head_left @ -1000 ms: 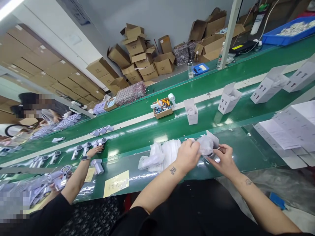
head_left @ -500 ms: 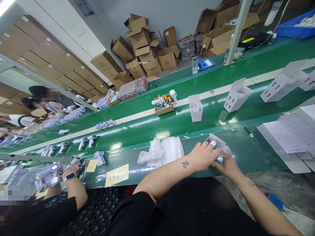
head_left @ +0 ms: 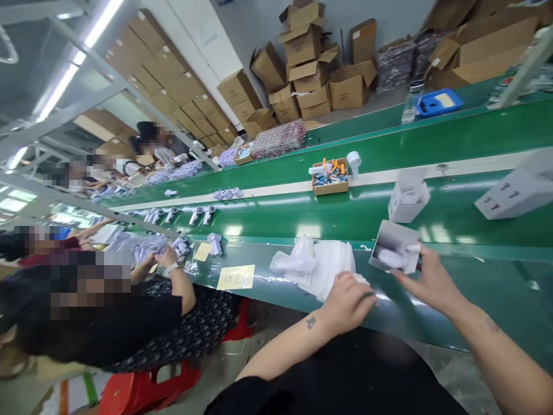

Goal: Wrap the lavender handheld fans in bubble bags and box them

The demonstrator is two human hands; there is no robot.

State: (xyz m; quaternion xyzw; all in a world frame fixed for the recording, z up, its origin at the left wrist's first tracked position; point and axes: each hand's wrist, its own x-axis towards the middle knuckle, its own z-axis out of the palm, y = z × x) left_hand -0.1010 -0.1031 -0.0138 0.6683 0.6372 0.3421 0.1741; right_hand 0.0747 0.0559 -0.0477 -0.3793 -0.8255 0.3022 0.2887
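Observation:
My right hand grips a small white cardboard box by its right side. The box is tilted with its open top toward me, and a pale wrapped item lies inside. My left hand is closed at the near right edge of a stack of thin white bags, its fingers pinching a bag's edge. On the left of that stack lies a clear bag with a pale thing in it. Part of the pinched bag is hidden by my fingers.
An open white box and a printed white box stand on the green conveyor. Behind is a carton of small parts beside a white handheld fan. Left, a co-worker handles pale fans; a yellow paper lies between us.
My hands have moved apart. The right hand now holds the box farther forward, over the bench edge; the left has gone to the white bags. My view has swung left.

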